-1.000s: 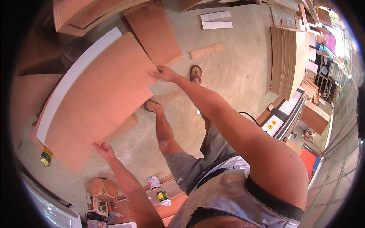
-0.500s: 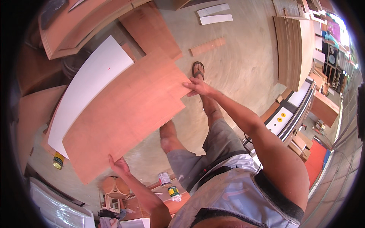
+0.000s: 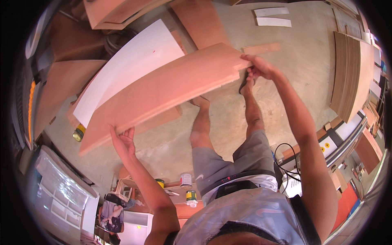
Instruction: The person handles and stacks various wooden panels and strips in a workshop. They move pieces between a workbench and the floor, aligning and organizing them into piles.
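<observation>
Between both hands I hold a long reddish plywood board (image 3: 171,81), tilted so that its near edge shows. A stepped notch marks its right end. My right hand (image 3: 260,66) is closed on that end, thumb on top and fingers curled under. At the near left edge my left hand (image 3: 123,142) grips the board, its fingers partly hidden by the wood. Beyond the board lies a white panel (image 3: 130,61) with a small red mark, partly covered by it. Another reddish board (image 3: 200,24) lies on the floor farther back.
A stack of panels (image 3: 349,75) stands at the right. A thin wood strip (image 3: 261,48) and two white strips (image 3: 273,21) lie on the floor. Cans, including a green and yellow can (image 3: 191,196), stand near my left side. A wrapped item (image 3: 61,175) is at lower left.
The board has tilted, its broad face now seen at a flatter angle. My right hand has moved right and up in the view with it. The whole scene has shifted right.
</observation>
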A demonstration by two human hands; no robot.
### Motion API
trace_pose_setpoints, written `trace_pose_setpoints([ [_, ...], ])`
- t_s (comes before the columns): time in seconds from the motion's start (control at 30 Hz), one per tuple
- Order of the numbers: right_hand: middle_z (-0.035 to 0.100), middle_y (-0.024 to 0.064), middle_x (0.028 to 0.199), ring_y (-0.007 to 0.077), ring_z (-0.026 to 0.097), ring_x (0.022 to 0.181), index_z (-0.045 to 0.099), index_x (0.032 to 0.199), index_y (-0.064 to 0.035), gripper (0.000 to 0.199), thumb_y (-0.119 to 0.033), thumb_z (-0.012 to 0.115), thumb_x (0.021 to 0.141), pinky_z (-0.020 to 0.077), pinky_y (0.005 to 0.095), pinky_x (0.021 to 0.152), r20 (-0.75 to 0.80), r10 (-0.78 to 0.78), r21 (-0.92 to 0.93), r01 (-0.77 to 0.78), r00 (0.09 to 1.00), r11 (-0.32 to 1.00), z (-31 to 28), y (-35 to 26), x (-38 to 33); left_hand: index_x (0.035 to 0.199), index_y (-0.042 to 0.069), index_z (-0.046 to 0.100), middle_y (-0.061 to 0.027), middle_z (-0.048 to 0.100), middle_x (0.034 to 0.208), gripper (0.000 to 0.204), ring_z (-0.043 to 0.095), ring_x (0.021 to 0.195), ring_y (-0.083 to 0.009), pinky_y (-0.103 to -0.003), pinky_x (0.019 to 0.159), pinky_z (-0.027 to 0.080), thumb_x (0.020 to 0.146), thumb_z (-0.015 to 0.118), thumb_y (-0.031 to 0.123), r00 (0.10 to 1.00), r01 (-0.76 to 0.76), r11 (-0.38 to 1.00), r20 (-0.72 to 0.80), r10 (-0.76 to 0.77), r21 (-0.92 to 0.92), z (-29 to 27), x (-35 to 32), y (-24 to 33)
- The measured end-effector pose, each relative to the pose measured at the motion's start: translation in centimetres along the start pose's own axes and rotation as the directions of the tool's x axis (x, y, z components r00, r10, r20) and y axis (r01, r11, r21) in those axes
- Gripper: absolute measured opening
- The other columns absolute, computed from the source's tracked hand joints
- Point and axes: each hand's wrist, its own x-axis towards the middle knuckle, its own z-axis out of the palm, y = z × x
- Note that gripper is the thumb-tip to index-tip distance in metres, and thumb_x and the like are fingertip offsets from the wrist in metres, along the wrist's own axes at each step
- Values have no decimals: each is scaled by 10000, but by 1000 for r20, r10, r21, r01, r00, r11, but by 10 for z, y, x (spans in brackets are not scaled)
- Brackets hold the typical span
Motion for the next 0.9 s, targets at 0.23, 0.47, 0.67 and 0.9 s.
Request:
trace_pose_setpoints([
  [0.23, 453, -32, 644, 94, 455, 544, 538, 979, -112, 356, -452, 437, 1011, 544, 319, 608, 50, -28, -108, 34, 998, 994, -4, -44, 16, 1430, 6, 440, -182, 454, 1451, 853, 428, 1326, -381, -504, 1127, 293, 786, 801, 433, 354, -675, -238, 589, 726, 699, 105, -65, -11],
  [0.47, 536, 28, 709, 138, 550, 612, 555, 1064, -60, 622, -657, 425, 951, 566, 336, 678, 203, -181, -131, 210, 962, 969, -29, -32, 12, 1100, 77, 631, -102, 664, 1030, 468, 590, 1033, -322, -478, 956, 383, 763, 808, 350, 345, -647, -533, 833, 433, 545, 165, -22, -70],
  [0.67, 664, 130, 792, 259, 687, 769, 528, 1170, 21, 633, -542, 612, 892, 563, 399, 748, -3, -320, -423, 289, 947, 859, -159, 84, 97, 954, 65, 621, -115, 625, 926, 384, 572, 918, -352, -463, 829, 399, 719, 828, 288, 299, -501, -621, 794, 529, 603, 162, -11, -89],
  [0.9, 357, 218, 1487, 324, 393, 1367, 326, 1470, -50, 825, -294, 761, 812, 430, 525, 1028, -140, -539, -975, -22, 831, 220, -305, 185, 237, 957, -7, 617, -139, 613, 894, 413, 577, 878, -341, -436, 828, 438, 715, 873, 208, 216, -501, -649, 809, 547, 573, 152, 0, -75],
])
